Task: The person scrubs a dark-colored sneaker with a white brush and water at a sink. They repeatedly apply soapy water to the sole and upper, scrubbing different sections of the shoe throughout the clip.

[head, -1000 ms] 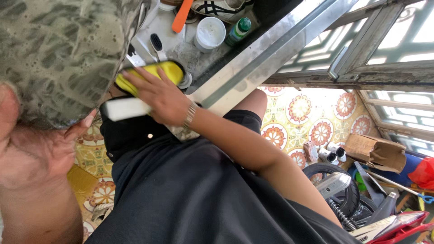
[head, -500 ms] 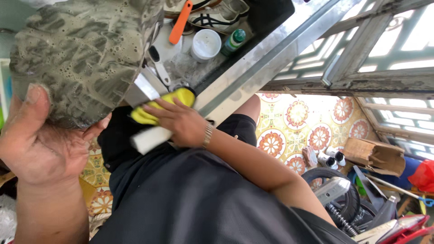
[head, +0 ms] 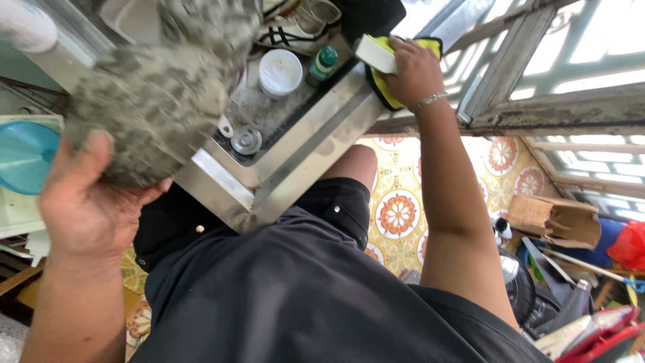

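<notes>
My right hand (head: pixel 411 67) clamps the yellow cloth (head: pixel 381 86) and white block (head: pixel 375 54) on the steel sink rim (head: pixel 322 128); press flat. Left hand (head: pixel 87 202) fingers grip the camouflage fabric bundle (head: pixel 154 94); hold clear.

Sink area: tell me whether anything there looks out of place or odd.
A pair of white sneakers sits at the steel sink, beside a white tub and green-capped bottle. Odd spot for shoes. Nothing looks spilled.

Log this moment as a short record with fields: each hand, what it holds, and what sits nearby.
left hand: grips a camouflage-patterned cloth item
right hand: presses a yellow cloth and a white block at the steel sink's rim
in the sink: white round container, green-capped bottle, drain
floor: patterned tiles
</notes>
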